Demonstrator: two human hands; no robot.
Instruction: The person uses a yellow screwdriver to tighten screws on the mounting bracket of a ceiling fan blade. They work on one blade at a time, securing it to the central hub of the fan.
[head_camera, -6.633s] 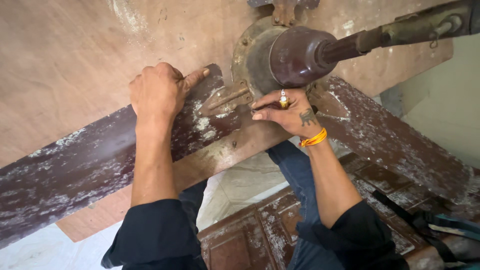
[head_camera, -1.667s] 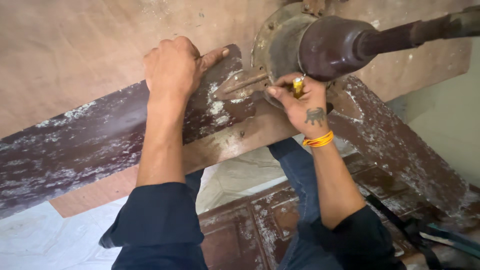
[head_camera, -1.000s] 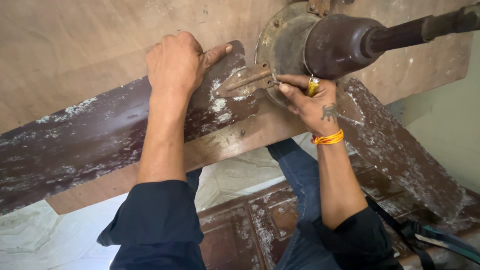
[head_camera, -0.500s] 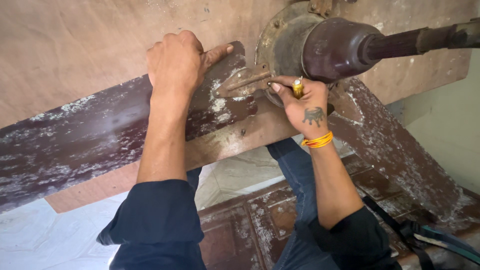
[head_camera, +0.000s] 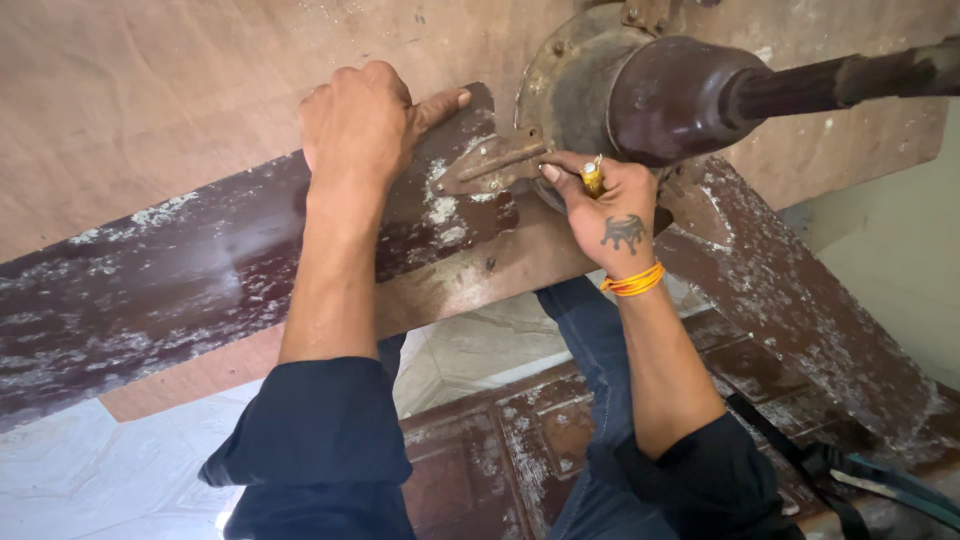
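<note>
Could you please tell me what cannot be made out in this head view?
- Left hand: palm hidden by its own back against the fan blade.
- Yellow-handled tool: tip hidden behind right hand.
- Down rod: cut off at the right edge.

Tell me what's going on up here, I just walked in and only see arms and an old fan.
A person is working on a ceiling fan from below. The left hand presses flat on a dark, paint-flecked fan blade, holding it up. The right hand pinches something small at the metal bracket that joins the blade to the round motor housing. What the fingers grip is too small to tell. Another blade angles off to the right.
</note>
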